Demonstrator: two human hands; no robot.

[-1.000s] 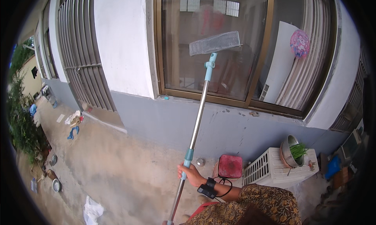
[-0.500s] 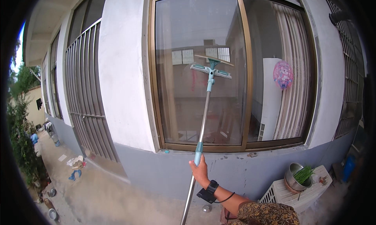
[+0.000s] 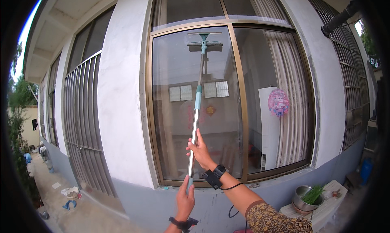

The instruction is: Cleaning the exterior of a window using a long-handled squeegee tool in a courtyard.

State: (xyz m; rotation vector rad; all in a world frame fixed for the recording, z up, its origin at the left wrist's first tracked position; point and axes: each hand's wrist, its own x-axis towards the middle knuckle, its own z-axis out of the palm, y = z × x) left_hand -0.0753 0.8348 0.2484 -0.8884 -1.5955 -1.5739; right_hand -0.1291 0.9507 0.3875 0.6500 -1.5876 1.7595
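A long-handled window squeegee (image 3: 198, 100) rises in front of the left window pane (image 3: 170, 66). Its teal head with a thin blade and a wider pad is high on the pane, close under the upper frame. My left hand (image 3: 185, 201) is closed round the pole's lower end, below the window's bottom rail. Higher up, my right hand (image 3: 199, 151) wraps the metal shaft, its index finger pointing up along it. Whether the blade touches the glass I cannot tell.
Beside the pane is the right window panel (image 3: 254, 70), with a pink round sticker (image 3: 278, 102) and a curtain behind. At lower right, a metal pot (image 3: 304, 200) with green stalks sits on a white outdoor unit (image 3: 325, 210). A barred door (image 3: 87, 119) stands left.
The squeegee head has moved up from mid-pane to near the upper frame and is now level. My left hand has come into view on the pole. The view has tilted upward.
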